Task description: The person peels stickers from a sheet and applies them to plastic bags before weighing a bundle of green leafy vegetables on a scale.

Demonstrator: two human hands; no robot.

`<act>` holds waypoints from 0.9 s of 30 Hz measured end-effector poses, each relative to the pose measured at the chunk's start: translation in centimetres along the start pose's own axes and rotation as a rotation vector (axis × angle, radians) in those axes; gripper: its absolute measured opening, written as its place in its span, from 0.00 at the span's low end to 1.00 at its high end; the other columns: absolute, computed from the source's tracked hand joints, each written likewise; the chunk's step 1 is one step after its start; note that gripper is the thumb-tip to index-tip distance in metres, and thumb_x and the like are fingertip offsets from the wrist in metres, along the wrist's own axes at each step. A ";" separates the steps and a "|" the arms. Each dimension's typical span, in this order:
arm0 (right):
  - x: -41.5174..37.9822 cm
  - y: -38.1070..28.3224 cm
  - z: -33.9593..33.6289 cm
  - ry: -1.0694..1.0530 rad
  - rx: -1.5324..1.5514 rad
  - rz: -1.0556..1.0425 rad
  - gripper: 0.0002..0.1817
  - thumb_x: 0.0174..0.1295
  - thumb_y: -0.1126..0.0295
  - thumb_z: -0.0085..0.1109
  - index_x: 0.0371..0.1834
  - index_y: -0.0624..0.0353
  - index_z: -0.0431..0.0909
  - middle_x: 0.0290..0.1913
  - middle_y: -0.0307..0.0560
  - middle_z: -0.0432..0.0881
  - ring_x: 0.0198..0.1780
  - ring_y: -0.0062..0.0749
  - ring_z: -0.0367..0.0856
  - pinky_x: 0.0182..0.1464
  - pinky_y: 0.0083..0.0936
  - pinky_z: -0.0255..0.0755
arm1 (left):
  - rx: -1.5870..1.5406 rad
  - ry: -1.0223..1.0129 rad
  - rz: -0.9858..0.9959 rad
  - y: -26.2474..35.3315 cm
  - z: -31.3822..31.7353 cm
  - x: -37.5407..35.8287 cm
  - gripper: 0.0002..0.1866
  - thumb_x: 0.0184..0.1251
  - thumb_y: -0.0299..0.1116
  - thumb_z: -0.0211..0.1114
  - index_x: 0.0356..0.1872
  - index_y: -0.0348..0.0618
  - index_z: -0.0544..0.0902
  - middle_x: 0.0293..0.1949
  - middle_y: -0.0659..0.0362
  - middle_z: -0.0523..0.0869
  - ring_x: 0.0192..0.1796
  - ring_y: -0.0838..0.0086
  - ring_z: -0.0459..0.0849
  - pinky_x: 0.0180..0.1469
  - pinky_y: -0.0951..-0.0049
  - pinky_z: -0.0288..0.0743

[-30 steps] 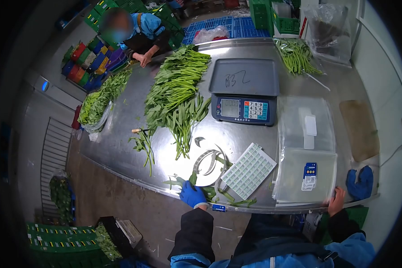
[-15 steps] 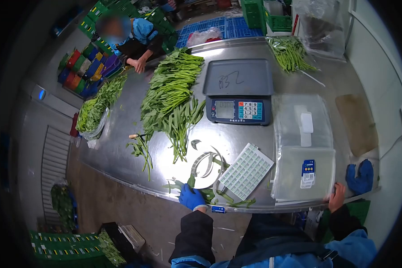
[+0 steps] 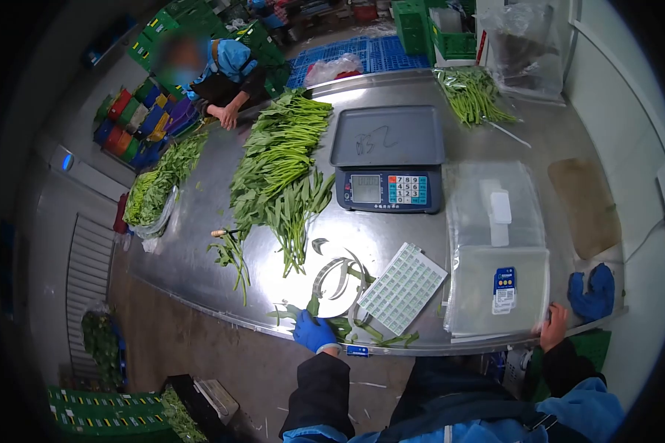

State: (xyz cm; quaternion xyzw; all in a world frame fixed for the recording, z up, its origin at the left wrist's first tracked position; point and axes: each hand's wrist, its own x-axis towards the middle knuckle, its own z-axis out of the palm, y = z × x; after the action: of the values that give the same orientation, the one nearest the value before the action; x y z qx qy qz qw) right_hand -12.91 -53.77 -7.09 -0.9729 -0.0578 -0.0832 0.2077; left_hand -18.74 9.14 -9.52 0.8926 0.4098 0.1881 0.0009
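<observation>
My left hand (image 3: 315, 331), in a blue glove, rests at the table's front edge on loose green leaves (image 3: 340, 325); whether its fingers grip any of them cannot be made out. Bare, my right hand (image 3: 554, 326) lies on the front edge beside a stack of clear plastic bags (image 3: 495, 295), fingers apart. A sheet of small labels (image 3: 403, 289) is between the hands, with a coil of pale strip (image 3: 332, 286) to its left. Behind stands a digital scale (image 3: 389, 190) with a bare tray. Long leafy green stems (image 3: 281, 159) lie left of the scale.
A co-worker (image 3: 225, 70) stands at the far left edge, hands together. Bagged greens lie at the left (image 3: 151, 196) and back right (image 3: 473, 96). A blue glove (image 3: 592, 292) is at the right corner. Green crates (image 3: 111, 410) stand on the floor.
The camera view has shifted slightly, so the table items appear a little lower and further left. Both my hands stay in the same places on the table edge.
</observation>
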 end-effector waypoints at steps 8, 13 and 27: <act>0.4 -1.1 -0.7 -0.014 0.004 0.029 0.21 0.46 0.77 0.48 0.47 0.69 0.70 0.53 0.64 0.71 0.54 0.62 0.67 0.60 0.48 0.62 | 0.025 -0.049 -0.013 0.2 -0.2 0.2 0.20 0.57 0.36 0.61 0.51 0.43 0.79 0.53 0.54 0.81 0.51 0.56 0.79 0.55 0.55 0.67; 0.2 -0.6 -0.7 -0.032 0.007 0.025 0.22 0.47 0.77 0.49 0.49 0.70 0.70 0.54 0.64 0.70 0.56 0.63 0.67 0.61 0.49 0.61 | -0.026 0.076 0.054 0.7 -0.6 0.5 0.10 0.56 0.36 0.58 0.37 0.43 0.78 0.38 0.52 0.81 0.41 0.51 0.80 0.43 0.53 0.68; 0.5 -1.2 -1.1 -0.009 0.019 0.016 0.20 0.47 0.76 0.50 0.46 0.70 0.71 0.53 0.62 0.71 0.55 0.62 0.67 0.59 0.48 0.63 | -0.024 0.046 0.023 0.6 -0.6 0.4 0.12 0.52 0.38 0.60 0.35 0.43 0.78 0.37 0.53 0.81 0.41 0.52 0.80 0.43 0.54 0.68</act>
State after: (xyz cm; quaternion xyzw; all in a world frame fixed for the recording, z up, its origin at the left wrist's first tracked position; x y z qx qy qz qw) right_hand -12.80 -53.07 -5.48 -0.9717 -0.0519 -0.0767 0.2171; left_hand -18.27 8.89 -8.75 0.8925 0.3973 0.2136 0.0000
